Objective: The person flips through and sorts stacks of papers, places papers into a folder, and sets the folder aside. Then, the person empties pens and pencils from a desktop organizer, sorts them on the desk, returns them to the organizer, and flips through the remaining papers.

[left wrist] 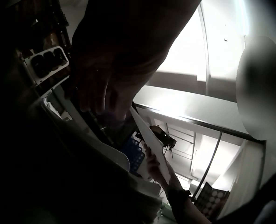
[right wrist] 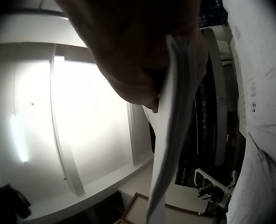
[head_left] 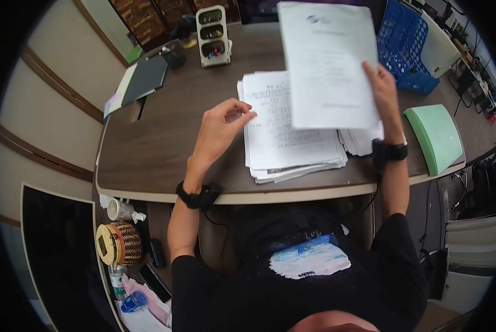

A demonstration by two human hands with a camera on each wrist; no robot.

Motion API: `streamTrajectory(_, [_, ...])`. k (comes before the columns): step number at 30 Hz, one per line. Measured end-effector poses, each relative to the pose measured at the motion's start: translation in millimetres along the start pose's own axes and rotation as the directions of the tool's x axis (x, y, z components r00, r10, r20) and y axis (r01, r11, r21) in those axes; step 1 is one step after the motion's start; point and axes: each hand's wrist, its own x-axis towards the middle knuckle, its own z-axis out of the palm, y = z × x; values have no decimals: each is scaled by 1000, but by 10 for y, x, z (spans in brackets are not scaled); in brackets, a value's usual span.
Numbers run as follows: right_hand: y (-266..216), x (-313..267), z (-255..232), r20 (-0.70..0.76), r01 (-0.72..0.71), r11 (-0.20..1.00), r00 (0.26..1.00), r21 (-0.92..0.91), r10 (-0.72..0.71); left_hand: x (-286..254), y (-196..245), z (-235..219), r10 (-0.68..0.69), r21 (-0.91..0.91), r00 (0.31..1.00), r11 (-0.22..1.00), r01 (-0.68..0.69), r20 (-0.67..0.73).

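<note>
While the right hand (head_left: 383,91) grips a printed sheaf (head_left: 331,66) by its right edge, the sheaf stands raised over the far right part of the paper stack (head_left: 292,138), hiding some of the top page. The thumb is on the printed side of the sheaf, and the right wrist view shows several sheets held together in that grip. The left hand (head_left: 220,130) is at the left edge of the paper stack, its fingers loosely bent towards the thumb and holding nothing; whether a fingertip touches the pages, I cannot tell. The sheaf is thus in the right hand and apart from the left one, with the uncovered writing of the stack lying between the two hands. The stack rests on the brown worktop (head_left: 165,127), its lower sheets jutting out unevenly at the near edge. Just right of the stack lie some loose papers (head_left: 361,142), and farther right is a green box (head_left: 436,138). Beyond the stack, a blue rack (head_left: 405,50) is to the right and a white organizer (head_left: 213,36) to the left.
</note>
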Motion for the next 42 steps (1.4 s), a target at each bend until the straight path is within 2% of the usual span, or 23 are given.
streamTrajectory(1, [-1,50,-197,-26,-56,998,998,-36,56,-106,-4,14,-20,-10,1000,1000,20,9])
streamTrajectory(3, [16,82,-536,-44,-56,998,998,-23,55,-294,26,45,180,175,963,961,-216,201])
streamTrajectory(4, [16,99,-683,-25,-59,998,998,-15,59,-371,41,45,214,193,938,943,-271,274])
streamTrajectory(5, [42,106,-820,-17,-62,998,998,-27,62,-419,45,48,211,182,940,947,-265,267])
streamTrajectory(8, [157,49,-1148,76,-165,947,978,-274,192,-526,-29,44,157,265,916,927,-266,369])
streamTrajectory(9, [270,47,-1245,87,-160,946,978,-282,191,-525,-68,30,155,261,921,930,-259,358])
streamTrajectory(10, [444,48,-1354,61,-81,863,990,-499,128,-527,-101,13,169,244,912,931,-272,374])
streamTrajectory(11, [596,65,-1459,48,-9,728,997,-686,57,-533,-116,4,182,228,901,930,-287,393])
streamTrajectory(12, [693,96,-1552,-16,-110,660,989,-743,146,-532,-102,-10,179,230,904,931,-283,389])
streamTrajectory(13, [716,106,-1547,-13,-108,663,989,-741,147,-523,-71,-32,154,229,901,937,-263,405])
streamTrajectory(15, [786,89,-1555,1,-24,719,999,-695,34,-503,-57,-43,125,232,896,942,-242,427])
streamTrajectory(16, [661,74,-1403,22,-5,792,999,-610,23,-505,-73,-27,116,266,896,931,-248,428])
streamTrajectory(17, [561,55,-1256,15,-18,796,999,-605,34,-518,-88,-8,106,300,895,920,-254,432])
streamTrajectory(18, [466,50,-1104,105,46,802,994,-595,21,-533,-91,11,98,305,891,918,-253,444])
streamTrajectory(19, [341,34,-925,195,113,808,981,-579,2,-551,-84,35,160,336,881,882,-330,445])
streamTrajectory(20, [140,-79,-688,275,200,781,961,-592,-38,-566,-76,48,224,366,866,837,-406,448])
streamTrajectory(25, [-279,-493,76,574,340,834,818,-435,-34,-600,-34,-14,211,347,859,849,-397,466])
streamTrajectory(28, [-268,-676,342,656,378,838,754,-393,-33,-637,3,-36,173,341,865,869,-359,472])
streamTrajectory(31, [-310,-821,550,741,422,846,670,-324,-50,-653,10,-41,196,334,872,868,-367,449])
streamTrajectory(36, [-385,-985,806,818,459,849,572,-261,-57,-628,-41,-54,213,343,875,859,-379,434])
streamTrajectory(37, [-394,-983,856,816,457,851,574,-261,-58,-615,-53,-40,212,344,874,858,-380,437])
streamTrajectory(40, [-398,-990,1003,852,474,850,520,-229,-61,-604,-43,7,193,392,907,853,-344,375])
streamTrajectory(42, [-400,-1012,1068,863,482,847,503,-226,-56,-575,14,35,259,390,925,850,-355,278])
